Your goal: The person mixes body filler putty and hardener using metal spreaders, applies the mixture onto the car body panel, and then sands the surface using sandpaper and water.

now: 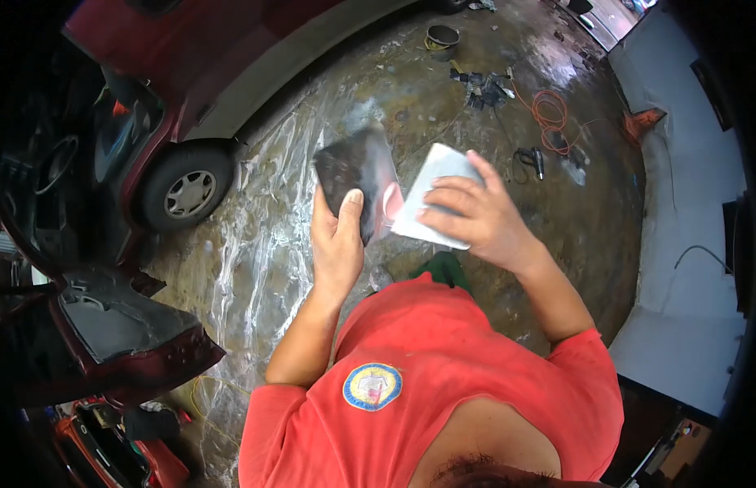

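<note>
In front of my red shirt, my left hand (337,248) grips a dark, roughly rectangular panel (341,167) from its lower edge, thumb on the near face. The panel's right side is glossy and mirrors a pinkish patch. Opposite it, my right hand (480,213) has its fingers laid across a thin whitish-grey sheet (427,179), which tilts beside the panel. The sheet's lower left corner comes right up to the panel's glossy side. Both pieces are held up over the floor, and what the sheet is made of I cannot tell.
A maroon vehicle with its door open stands at left, its wheel (187,191) near me. On the stained floor are a black bucket (442,37), dark scraps (480,88), an orange hose (549,114) and a heat-gun-like tool (534,163). A large pale panel (679,325) lines the right side.
</note>
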{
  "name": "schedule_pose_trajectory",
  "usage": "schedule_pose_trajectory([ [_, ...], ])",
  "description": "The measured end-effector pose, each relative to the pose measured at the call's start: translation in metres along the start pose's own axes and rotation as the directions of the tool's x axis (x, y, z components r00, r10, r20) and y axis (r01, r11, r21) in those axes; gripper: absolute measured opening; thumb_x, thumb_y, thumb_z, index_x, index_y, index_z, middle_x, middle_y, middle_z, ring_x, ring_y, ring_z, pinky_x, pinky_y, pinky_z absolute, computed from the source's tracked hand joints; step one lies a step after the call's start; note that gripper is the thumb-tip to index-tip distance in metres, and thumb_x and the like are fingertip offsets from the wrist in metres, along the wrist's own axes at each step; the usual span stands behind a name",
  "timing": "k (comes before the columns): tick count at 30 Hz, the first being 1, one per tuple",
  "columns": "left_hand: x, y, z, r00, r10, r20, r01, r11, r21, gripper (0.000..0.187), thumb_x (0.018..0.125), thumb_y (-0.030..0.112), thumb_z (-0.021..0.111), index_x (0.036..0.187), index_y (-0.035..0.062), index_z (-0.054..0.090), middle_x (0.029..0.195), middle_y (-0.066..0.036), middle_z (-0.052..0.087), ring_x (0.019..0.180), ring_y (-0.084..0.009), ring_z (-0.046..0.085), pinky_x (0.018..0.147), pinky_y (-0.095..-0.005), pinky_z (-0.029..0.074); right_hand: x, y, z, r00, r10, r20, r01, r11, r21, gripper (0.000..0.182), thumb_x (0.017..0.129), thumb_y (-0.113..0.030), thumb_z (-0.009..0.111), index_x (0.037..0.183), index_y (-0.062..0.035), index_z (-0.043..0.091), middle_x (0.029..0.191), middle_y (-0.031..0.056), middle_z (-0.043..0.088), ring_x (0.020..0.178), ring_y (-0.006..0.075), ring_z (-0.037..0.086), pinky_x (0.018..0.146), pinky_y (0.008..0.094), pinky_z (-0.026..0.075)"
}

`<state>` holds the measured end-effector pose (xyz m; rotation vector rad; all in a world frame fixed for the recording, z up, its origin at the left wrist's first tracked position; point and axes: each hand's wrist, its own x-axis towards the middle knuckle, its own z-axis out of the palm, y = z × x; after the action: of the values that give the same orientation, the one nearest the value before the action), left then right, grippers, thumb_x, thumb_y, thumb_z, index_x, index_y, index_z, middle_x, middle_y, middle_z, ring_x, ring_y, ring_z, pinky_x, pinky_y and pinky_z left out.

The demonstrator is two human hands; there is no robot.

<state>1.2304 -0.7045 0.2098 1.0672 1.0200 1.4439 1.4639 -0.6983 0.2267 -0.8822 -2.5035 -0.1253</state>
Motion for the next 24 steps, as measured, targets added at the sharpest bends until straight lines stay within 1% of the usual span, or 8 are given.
schedule_pose_trajectory([
  [4,-0.012,0.004,0.011,0.992,-0.05,0.119,0.025,0.979,0.205,0.035,0.101,0.014,0.051,0.131,-0.0032,0.052,0.111,-0.011,0.066,0.098,-0.0159,0.062,0.088,-0.0297,0.049,0.01,0.003,-0.016,0.998,0.06,-0.02,-0.061,0.997,-0.057,0.032,0.081,-0.016,0.06,0.111,-0.0223,0.069,0.117,-0.0015,0.064,0.117,0.02,0.057,0.112,0.0547,0.03],
  [6,-0.003,-0.003,0.009,0.997,0.001,0.083,-0.007,0.997,0.078,0.036,0.101,0.013,0.05,0.133,-0.0034,0.051,0.11,-0.012,0.066,0.098,-0.0168,0.061,0.089,-0.0301,0.049,0.011,-0.005,0.003,0.999,0.036,0.006,-0.037,0.999,0.029,0.032,0.08,-0.015,0.06,0.111,-0.0211,0.069,0.118,-0.0014,0.064,0.118,0.0201,0.057,0.112,0.0551,0.03],
  [10,0.003,-0.01,0.004,0.988,0.143,-0.066,-0.123,0.963,0.241,0.038,0.102,0.012,0.049,0.137,-0.0043,0.046,0.121,-0.013,0.061,0.108,-0.0169,0.057,0.095,-0.0297,0.045,-0.006,-0.033,0.025,0.999,-0.041,-0.003,0.041,0.98,0.193,0.031,0.083,-0.017,0.061,0.113,-0.0204,0.068,0.115,0.0017,0.063,0.119,0.0205,0.057,0.11,0.0529,0.035],
  [13,0.004,-0.006,0.009,0.964,0.222,-0.146,-0.196,0.965,0.174,0.034,0.104,0.013,0.05,0.134,-0.0026,0.047,0.12,-0.009,0.059,0.104,-0.0144,0.057,0.093,-0.0294,0.046,-0.012,-0.019,0.018,0.99,0.038,0.135,-0.067,0.973,0.22,0.038,0.081,-0.016,0.069,0.119,-0.0196,0.066,0.123,0.0076,0.058,0.123,0.0267,0.055,0.111,0.0536,0.035],
  [16,0.009,-0.012,0.005,0.993,0.05,-0.111,-0.047,0.999,0.024,0.041,0.102,0.012,0.05,0.139,-0.0037,0.041,0.124,-0.011,0.058,0.108,-0.0176,0.056,0.097,-0.0312,0.044,0.0,-0.03,-0.002,0.988,0.09,-0.123,-0.043,0.939,0.341,0.052,0.077,-0.015,0.076,0.126,-0.0205,0.062,0.129,0.0133,0.052,0.127,0.035,0.051,0.11,0.056,0.037],
  [17,0.009,-0.015,0.01,0.986,-0.085,-0.14,0.056,0.978,-0.2,0.037,0.101,0.01,0.051,0.135,-0.0029,0.044,0.122,-0.012,0.058,0.107,-0.019,0.058,0.095,-0.0323,0.046,0.001,-0.034,0.001,0.991,0.012,-0.136,0.039,0.931,0.363,0.062,0.073,-0.012,0.08,0.131,-0.0213,0.059,0.134,0.0156,0.046,0.129,0.0416,0.047,0.109,0.0567,0.038],
  [20,0.005,-0.015,0.011,0.957,-0.26,-0.126,0.205,0.92,-0.334,0.034,0.1,0.008,0.051,0.132,-0.0021,0.046,0.12,-0.012,0.059,0.107,-0.0203,0.06,0.093,-0.0334,0.049,-0.001,-0.039,0.029,0.986,0.034,-0.164,0.032,0.923,0.384,0.062,0.075,-0.01,0.078,0.133,-0.0208,0.057,0.133,0.0154,0.046,0.129,0.0427,0.046,0.108,0.0556,0.04],
  [24,0.0,-0.045,-0.005,0.934,-0.343,-0.104,0.27,0.865,-0.423,0.034,0.099,0.007,0.052,0.131,0.0002,0.047,0.12,-0.012,0.061,0.107,-0.021,0.063,0.091,-0.0362,0.053,-0.036,-0.015,0.067,0.968,0.251,-0.011,-0.223,0.878,0.424,0.065,0.079,0.004,0.065,0.139,-0.0209,0.055,0.133,0.0166,0.049,0.129,0.0376,0.047,0.109,0.0484,0.04],
])
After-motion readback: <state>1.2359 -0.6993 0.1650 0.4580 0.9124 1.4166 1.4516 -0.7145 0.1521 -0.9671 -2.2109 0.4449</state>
